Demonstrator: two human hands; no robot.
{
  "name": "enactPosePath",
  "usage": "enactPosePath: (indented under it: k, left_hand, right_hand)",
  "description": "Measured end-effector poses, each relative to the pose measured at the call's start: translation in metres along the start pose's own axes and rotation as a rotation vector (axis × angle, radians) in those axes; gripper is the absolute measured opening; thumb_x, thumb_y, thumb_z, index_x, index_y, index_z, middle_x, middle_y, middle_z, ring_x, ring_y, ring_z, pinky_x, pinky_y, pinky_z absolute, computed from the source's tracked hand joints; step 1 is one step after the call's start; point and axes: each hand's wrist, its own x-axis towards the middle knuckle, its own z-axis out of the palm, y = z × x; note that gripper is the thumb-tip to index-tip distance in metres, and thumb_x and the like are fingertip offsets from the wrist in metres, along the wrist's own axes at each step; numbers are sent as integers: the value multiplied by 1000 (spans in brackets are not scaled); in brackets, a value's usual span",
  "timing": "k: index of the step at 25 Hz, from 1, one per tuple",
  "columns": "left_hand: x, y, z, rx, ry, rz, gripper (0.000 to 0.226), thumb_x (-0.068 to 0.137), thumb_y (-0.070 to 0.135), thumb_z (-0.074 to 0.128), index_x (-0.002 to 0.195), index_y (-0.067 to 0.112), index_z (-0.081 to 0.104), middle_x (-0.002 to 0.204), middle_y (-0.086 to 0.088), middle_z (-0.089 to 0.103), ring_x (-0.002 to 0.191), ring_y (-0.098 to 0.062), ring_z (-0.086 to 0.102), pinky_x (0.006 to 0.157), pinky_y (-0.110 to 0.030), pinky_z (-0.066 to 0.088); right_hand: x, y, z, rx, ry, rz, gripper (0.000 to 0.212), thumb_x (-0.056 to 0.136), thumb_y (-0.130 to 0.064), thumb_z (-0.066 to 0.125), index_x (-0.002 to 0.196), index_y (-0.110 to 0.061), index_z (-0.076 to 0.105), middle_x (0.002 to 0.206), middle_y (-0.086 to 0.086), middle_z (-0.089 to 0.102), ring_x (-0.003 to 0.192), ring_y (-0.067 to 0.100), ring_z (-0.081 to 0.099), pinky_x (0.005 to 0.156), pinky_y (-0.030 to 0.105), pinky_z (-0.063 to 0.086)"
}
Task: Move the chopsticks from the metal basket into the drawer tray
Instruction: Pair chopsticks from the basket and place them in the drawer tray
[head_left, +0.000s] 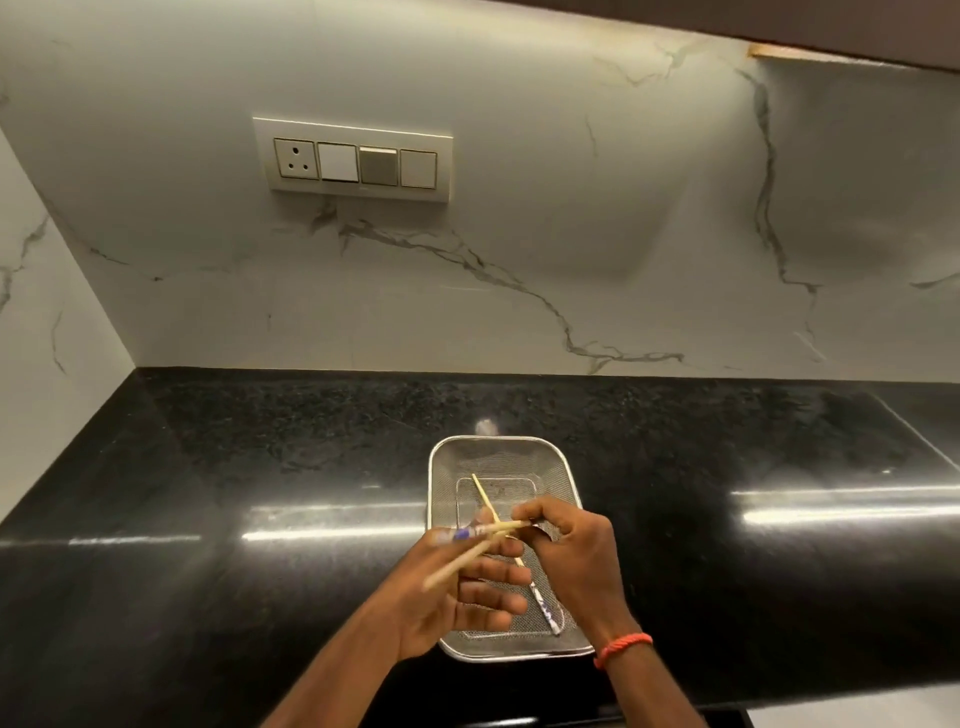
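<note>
Right hand (566, 551): over the near right of the metal basket (563, 470), fingertips pinched on the plain end of a patterned chopstick (485, 530) that runs leftward across both hands.
Left hand (457, 587): palm up over the basket's near left, fingers spread and loose; a plain chopstick (452, 566) slants across them, blurred, so cannot tell whether gripped or only resting.
Chopstick left in basket (543, 605): lies on the mesh floor, plain tip far and left, patterned end near and right, close to the near right corner.
Long axis: diagonal, far-left to near-right, passing under both hands.
Nearer hand: the right, with the patterned end just below and left of its wrist.
Which way from hand: downward and toward the body.
Basket: stands on the black desk (208, 519), near the front edge.
Drawer tray: not in view.
Step in hand: probably gathering lifted sticks into one hand before the last pick.
Next move calls for: likely a free right hand reaching down along that diagonal.
Risk: loose stick on the left fingers may slip.
</note>
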Motion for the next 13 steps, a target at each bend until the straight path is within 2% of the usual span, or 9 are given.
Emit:
enactPosePath:
  k: [3,5,7,8,10,12,13]
  left_hand:
    - [1,-8,6,-39,-55,6,37,84,27,74,106,-3,73,86,-20,75,60,-24,72,50,-31,60]
    - [2,-13,5,-49,-44,5,35,84,20,74,108,-5,71,84,-19,73,57,-22,71,48,-29,60]
    - [4,-15,3,-71,-30,4,29,88,17,71,106,-5,71,85,-21,74,57,-23,72,47,-30,61]
    - [4,-15,1,-80,-32,7,26,88,17,71,103,-4,72,86,-23,74,57,-24,73,47,-30,61]
    - [2,-13,-3,-82,-25,28,22,87,17,71,99,-1,73,89,-25,74,60,-26,73,49,-31,62]
    - [1,-12,-6,-91,30,74,25,85,19,71,100,-1,72,93,-26,76,65,-29,75,54,-33,63]
    - [3,-11,-7,-105,77,106,29,84,20,70,104,-2,70,95,-27,77,69,-30,77,56,-34,64]
  right_hand:
    - [2,3,-2,-82,-7,-131,30,76,-3,77,92,-27,70,95,-12,77,95,-6,70,82,16,57]
    - [5,8,-5,-70,-43,-210,28,79,-6,77,97,-27,70,102,-2,78,105,1,70,87,22,59]
    - [5,12,-11,-33,-41,-235,29,81,-6,77,102,-25,71,105,-3,77,106,3,70,87,22,59]
    - [5,14,-13,12,-10,-205,32,80,-3,78,103,-25,72,105,-7,77,103,3,71,85,21,59]
    - [5,12,-13,213,109,-9,32,80,1,78,100,-23,76,101,-10,78,93,6,75,80,20,59]
    - [8,4,-14,435,223,240,28,81,0,78,98,-22,78,88,-2,79,79,11,75,71,22,60]
    - [9,0,-16,498,218,339,26,81,-3,78,101,-20,76,81,1,78,72,12,73,65,21,60]
